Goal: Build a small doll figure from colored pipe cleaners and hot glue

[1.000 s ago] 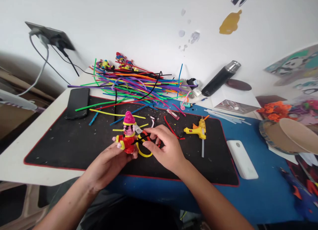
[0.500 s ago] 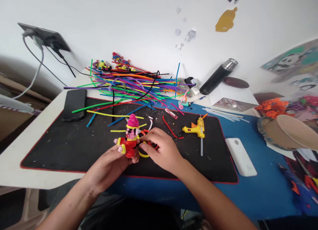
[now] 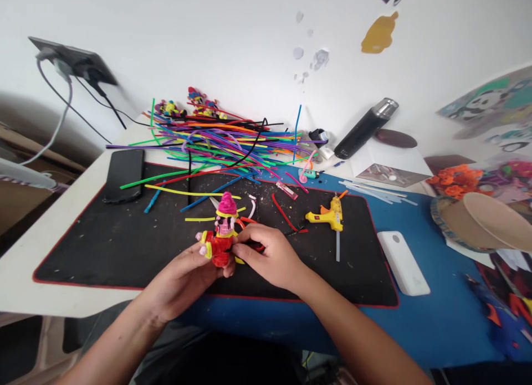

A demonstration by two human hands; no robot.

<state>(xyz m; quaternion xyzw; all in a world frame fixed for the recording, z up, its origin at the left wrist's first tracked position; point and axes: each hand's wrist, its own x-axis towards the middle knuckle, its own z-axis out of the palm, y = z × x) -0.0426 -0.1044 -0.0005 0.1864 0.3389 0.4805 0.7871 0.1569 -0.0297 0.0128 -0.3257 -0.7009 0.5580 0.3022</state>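
Note:
My left hand (image 3: 189, 268) is closed round a small pipe-cleaner doll (image 3: 222, 246), which stands upright above the black mat. The doll has a pink hat with a yellow brim, a pale pink face, and a red body with yellow cuffs. From the right, my right hand (image 3: 270, 255) pinches the doll's side with thumb and forefinger; the exact spot between the fingertips is hidden. Behind the doll lie scissors (image 3: 213, 202) with red and yellow handles, mostly covered by the doll and my right hand. Short yellow pipe-cleaner pieces (image 3: 198, 219) rest close by.
A heap of coloured pipe cleaners (image 3: 224, 141) lies at the back, with several finished dolls (image 3: 203, 103) behind it. A yellow glue gun (image 3: 330, 214) rests on the mat (image 3: 103, 246). Around it are a phone (image 3: 123, 175), a black flask (image 3: 366, 129) and a white power bank (image 3: 403, 263).
The doll has shifted slightly right, tilting a little towards my right hand. My right fingertips have closed in on its side, and a small black bit seen there before is now hidden.

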